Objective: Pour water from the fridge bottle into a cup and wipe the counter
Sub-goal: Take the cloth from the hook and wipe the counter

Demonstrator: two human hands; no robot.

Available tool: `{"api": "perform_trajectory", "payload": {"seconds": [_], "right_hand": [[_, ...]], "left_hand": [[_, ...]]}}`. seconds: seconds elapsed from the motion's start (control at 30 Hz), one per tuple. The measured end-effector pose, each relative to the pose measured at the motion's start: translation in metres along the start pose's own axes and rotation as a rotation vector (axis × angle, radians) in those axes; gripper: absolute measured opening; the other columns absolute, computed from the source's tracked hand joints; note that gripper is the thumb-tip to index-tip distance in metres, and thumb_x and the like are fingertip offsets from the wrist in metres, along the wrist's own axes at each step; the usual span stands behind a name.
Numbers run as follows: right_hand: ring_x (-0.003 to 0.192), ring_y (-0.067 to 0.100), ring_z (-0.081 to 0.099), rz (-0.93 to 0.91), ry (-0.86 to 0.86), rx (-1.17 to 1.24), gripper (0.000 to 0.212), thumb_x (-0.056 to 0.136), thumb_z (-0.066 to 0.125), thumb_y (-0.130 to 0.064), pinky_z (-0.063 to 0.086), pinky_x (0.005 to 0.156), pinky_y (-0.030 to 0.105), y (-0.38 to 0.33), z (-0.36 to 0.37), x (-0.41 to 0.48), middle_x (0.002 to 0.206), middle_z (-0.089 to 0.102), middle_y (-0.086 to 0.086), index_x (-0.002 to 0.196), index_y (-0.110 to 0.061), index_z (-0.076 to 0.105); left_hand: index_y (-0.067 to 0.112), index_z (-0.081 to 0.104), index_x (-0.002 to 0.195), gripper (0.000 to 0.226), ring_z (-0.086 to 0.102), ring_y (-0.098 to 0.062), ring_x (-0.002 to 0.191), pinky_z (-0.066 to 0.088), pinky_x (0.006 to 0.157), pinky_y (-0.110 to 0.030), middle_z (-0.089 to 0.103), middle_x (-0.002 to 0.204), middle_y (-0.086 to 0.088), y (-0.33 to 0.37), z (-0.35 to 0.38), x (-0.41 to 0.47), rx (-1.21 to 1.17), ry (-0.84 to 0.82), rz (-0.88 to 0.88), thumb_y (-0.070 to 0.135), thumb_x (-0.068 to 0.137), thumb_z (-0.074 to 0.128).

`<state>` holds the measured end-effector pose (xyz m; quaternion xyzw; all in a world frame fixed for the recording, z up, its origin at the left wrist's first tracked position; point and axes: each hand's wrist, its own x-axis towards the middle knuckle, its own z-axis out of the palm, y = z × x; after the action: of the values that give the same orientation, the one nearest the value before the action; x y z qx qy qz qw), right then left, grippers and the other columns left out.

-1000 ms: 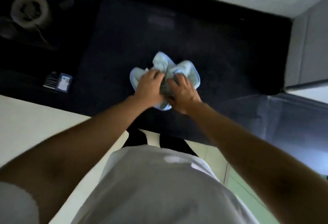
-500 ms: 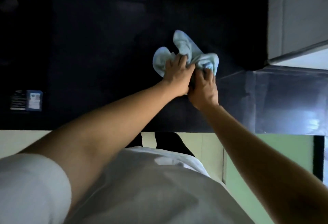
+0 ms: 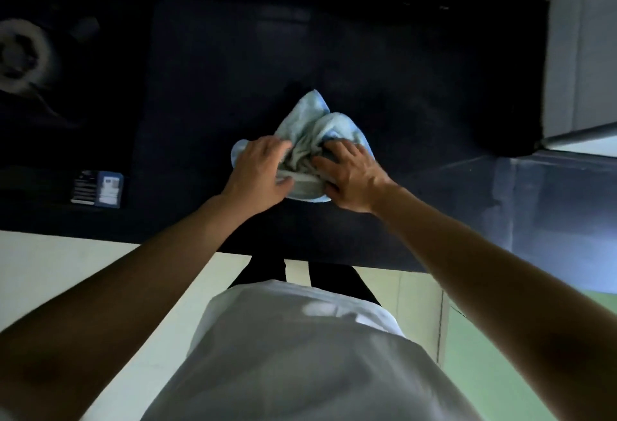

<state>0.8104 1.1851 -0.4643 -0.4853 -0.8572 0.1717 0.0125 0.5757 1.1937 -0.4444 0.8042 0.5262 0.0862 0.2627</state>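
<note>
Wiping stage, I reckon: my left grip (image 3: pixel 258 173) clutches the cloth (image 3: pixel 310 123), right grip (image 3: pixel 347 177) presses it open-fingered onto the surface (image 3: pixel 400 70).
</note>
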Motion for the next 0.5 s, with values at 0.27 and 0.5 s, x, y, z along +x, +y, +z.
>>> {"api": "perform_trajectory", "payload": {"seconds": [0.27, 0.5], "right_hand": [[0.130, 0.041, 0.037, 0.877, 0.205, 0.192, 0.064, 0.081, 0.059, -0.037, 0.035, 0.108, 0.052, 0.023, -0.014, 0.009, 0.136, 0.044, 0.022, 0.139, -0.016, 0.043], [0.143, 0.046, 0.020, 0.210, -0.102, -0.109, 0.078, 0.082, 0.057, -0.066, 0.019, 0.114, 0.064, -0.081, 0.006, 0.063, 0.153, 0.028, 0.023, 0.150, -0.037, 0.033]], "left_hand": [[0.014, 0.045, 0.139, 0.074, 0.038, -0.037, 0.135, 0.037, 0.108, -0.052, 0.042, 0.146, -0.016, -0.019, 0.000, -0.048, 0.112, -0.030, -0.358, 0.035, 0.077, 0.080], [0.015, 0.046, 0.138, 0.077, 0.037, -0.041, 0.136, 0.036, 0.105, -0.059, 0.037, 0.151, -0.018, -0.051, -0.017, -0.086, 0.183, -0.024, -0.558, 0.046, 0.075, 0.079]]}}
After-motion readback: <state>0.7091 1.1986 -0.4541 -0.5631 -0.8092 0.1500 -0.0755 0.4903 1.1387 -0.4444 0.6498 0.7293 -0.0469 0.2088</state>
